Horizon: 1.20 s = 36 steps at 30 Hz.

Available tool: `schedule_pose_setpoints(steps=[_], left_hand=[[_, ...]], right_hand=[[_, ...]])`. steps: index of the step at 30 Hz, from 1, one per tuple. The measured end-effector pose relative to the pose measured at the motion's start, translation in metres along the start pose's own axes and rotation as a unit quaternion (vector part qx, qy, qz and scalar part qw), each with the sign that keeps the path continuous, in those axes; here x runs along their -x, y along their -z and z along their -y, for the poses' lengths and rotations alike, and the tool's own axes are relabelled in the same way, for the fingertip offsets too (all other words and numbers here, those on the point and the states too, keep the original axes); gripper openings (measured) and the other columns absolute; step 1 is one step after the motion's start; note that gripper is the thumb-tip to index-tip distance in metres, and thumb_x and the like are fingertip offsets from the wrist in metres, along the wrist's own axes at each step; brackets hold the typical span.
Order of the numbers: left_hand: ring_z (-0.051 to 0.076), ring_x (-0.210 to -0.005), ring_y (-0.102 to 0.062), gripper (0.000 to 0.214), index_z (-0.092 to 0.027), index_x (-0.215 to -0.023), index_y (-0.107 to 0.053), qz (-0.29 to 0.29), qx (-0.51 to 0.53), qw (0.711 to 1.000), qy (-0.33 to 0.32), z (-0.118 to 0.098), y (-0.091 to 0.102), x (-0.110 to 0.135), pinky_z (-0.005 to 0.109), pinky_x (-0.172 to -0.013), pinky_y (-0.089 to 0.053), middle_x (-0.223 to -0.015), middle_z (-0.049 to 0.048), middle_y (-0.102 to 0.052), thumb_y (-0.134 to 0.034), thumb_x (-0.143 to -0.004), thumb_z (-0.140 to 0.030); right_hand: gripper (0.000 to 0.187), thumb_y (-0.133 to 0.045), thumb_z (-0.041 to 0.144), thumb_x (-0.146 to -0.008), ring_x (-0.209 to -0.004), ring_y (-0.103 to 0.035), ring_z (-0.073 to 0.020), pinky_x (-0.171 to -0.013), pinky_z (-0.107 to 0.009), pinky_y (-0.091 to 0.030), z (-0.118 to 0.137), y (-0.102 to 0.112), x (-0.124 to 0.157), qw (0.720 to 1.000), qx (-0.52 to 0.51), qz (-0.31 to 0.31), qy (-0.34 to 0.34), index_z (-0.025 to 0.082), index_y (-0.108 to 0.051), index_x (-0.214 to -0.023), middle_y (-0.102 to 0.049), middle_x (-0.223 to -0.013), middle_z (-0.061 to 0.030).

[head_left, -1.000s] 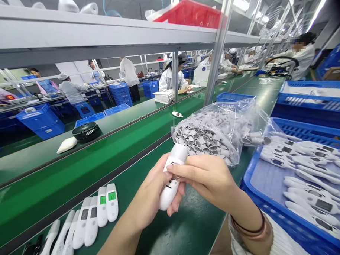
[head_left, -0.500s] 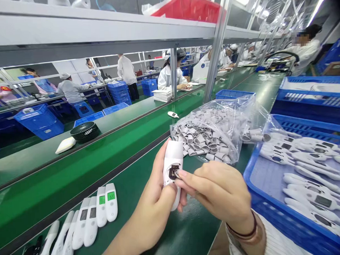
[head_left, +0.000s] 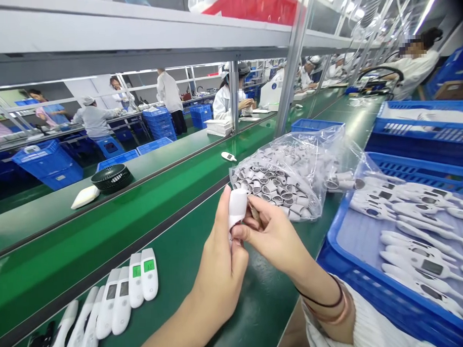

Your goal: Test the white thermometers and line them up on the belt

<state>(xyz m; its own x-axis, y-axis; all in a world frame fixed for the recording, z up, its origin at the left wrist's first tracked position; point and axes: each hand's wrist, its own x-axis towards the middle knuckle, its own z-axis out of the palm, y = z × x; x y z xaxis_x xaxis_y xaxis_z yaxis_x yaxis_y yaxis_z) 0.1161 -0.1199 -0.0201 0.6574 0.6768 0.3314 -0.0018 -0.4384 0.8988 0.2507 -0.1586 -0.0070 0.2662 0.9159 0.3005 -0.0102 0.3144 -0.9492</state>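
My left hand is closed around a white thermometer body, held upright over the green bench; only its top end shows. My right hand presses against the device from the right, fingers pinched on a small part I cannot make out. Just behind the hands lies a clear plastic bag of grey caps. A row of finished white thermometers, two with lit green displays, lies at the lower left.
A blue tray of white thermometers sits at the right, more blue crates behind it. A green conveyor belt runs past on the left, with a black fan and a lone thermometer beyond. Other workers sit at far benches.
My left hand has turned the thermometer upright and raised it, wrapping more of it. My right hand moved from its open compartment to its right side. The view shifted slightly.
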Motion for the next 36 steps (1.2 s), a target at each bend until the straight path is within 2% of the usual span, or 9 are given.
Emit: schedule_pose_setpoints(steps=[2, 4, 6, 8, 15, 22, 26, 30, 36], left_hand=[[0.018, -0.09, -0.062, 0.078, -0.045, -0.161, -0.016, 0.002, 0.029, 0.999, 0.03, 0.003, -0.001, -0.005, 0.032, -0.08, -0.052, -0.124, 0.0029, -0.064, -0.043, -0.096, -0.011], [0.015, -0.073, -0.057, 0.079, -0.043, -0.162, -0.014, -0.004, 0.089, 0.993, 0.079, 0.003, 0.002, -0.01, 0.028, -0.068, -0.049, -0.1, 0.0011, -0.064, -0.042, -0.095, -0.012], [0.012, -0.065, -0.051, 0.081, -0.043, -0.161, -0.014, -0.017, 0.157, 0.981, 0.116, 0.0, 0.008, -0.014, 0.025, -0.062, -0.047, -0.089, -0.0018, -0.058, -0.042, -0.093, -0.011], [0.011, -0.064, -0.05, 0.082, -0.044, -0.161, -0.014, -0.025, 0.203, 0.971, 0.125, -0.004, 0.014, -0.016, 0.024, -0.061, -0.046, -0.088, -0.0026, -0.057, -0.043, -0.092, -0.011], [0.011, -0.064, -0.049, 0.085, -0.038, -0.163, -0.005, -0.013, 0.24, 0.965, 0.105, -0.004, 0.018, -0.015, 0.024, -0.059, -0.044, -0.092, -0.0006, -0.056, -0.041, -0.091, -0.01], [0.014, -0.075, -0.056, 0.074, -0.038, -0.163, -0.01, -0.025, 0.177, 0.976, 0.125, 0.007, 0.018, -0.021, 0.03, -0.069, -0.049, -0.104, 0.0042, -0.06, -0.037, -0.098, -0.015], [0.02, -0.106, -0.057, 0.063, -0.042, -0.161, -0.021, -0.07, -0.049, 0.992, 0.095, 0.014, 0.02, -0.027, 0.037, -0.096, -0.047, -0.128, 0.0066, -0.055, -0.044, -0.103, -0.028], [0.022, -0.107, -0.059, 0.063, -0.031, -0.159, -0.029, -0.132, -0.345, 0.926, 0.079, 0.03, 0.029, -0.04, 0.036, -0.095, -0.05, -0.122, 0.0086, -0.054, -0.05, -0.101, -0.02], [0.024, -0.104, -0.066, 0.038, -0.018, -0.134, -0.058, -0.099, -0.492, 0.845, 0.187, 0.102, 0.09, -0.091, 0.045, -0.091, -0.057, -0.123, 0.0089, -0.064, -0.065, -0.097, -0.026]], right_hand=[[0.041, -0.079, 0.052, -0.08, -0.056, -0.049, -0.0103, -0.052, -0.023, -0.045, -0.006, 0.01, -0.006, 0.998, 0.064, 0.014, 0.016, 0.021, -0.051, -0.083, -0.039, -0.065, 0.0078], [0.034, -0.068, 0.048, -0.092, -0.064, -0.057, -0.0129, -0.059, -0.024, -0.048, -0.016, 0.024, -0.017, 0.968, 0.253, 0.006, 0.008, 0.02, -0.055, -0.107, -0.05, -0.073, 0.0047], [0.033, -0.059, 0.038, -0.099, -0.074, -0.063, -0.0158, -0.067, -0.026, -0.05, -0.03, 0.037, -0.031, 0.879, 0.476, -0.019, -0.04, 0.019, -0.053, -0.125, -0.06, -0.079, 0.0006], [0.028, -0.061, 0.029, -0.099, -0.082, -0.067, -0.0195, -0.074, -0.03, -0.051, -0.049, 0.047, -0.045, 0.788, 0.608, -0.029, -0.094, 0.017, -0.058, -0.123, -0.066, -0.083, -0.0043], [0.028, -0.063, 0.034, -0.099, -0.096, -0.068, -0.0185, -0.085, -0.039, -0.06, -0.117, 0.056, -0.066, 0.702, 0.692, 0.03, -0.166, 0.015, -0.065, -0.119, -0.068, -0.114, -0.0071], [0.029, -0.058, 0.036, -0.102, -0.087, -0.071, -0.0187, -0.079, -0.035, -0.057, -0.135, 0.076, -0.065, 0.717, 0.69, 0.021, -0.097, 0.014, -0.065, -0.12, -0.073, -0.099, -0.0064], [0.034, -0.054, 0.045, -0.102, -0.079, -0.074, -0.0264, -0.062, -0.03, -0.046, -0.139, 0.084, -0.063, 0.739, 0.672, -0.021, -0.049, 0.014, -0.067, -0.106, -0.075, -0.081, -0.0102], [0.029, -0.058, 0.045, -0.098, -0.07, -0.073, -0.0273, -0.056, -0.029, -0.039, -0.145, 0.088, -0.061, 0.772, 0.634, -0.05, -0.001, 0.017, -0.062, -0.096, -0.074, -0.074, -0.0084], [0.017, -0.06, 0.039, -0.096, -0.064, -0.07, -0.0207, -0.057, -0.027, -0.042, -0.146, 0.092, -0.059, 0.826, 0.558, -0.03, 0.074, 0.022, -0.059, -0.094, -0.073, -0.077, -0.0029]])
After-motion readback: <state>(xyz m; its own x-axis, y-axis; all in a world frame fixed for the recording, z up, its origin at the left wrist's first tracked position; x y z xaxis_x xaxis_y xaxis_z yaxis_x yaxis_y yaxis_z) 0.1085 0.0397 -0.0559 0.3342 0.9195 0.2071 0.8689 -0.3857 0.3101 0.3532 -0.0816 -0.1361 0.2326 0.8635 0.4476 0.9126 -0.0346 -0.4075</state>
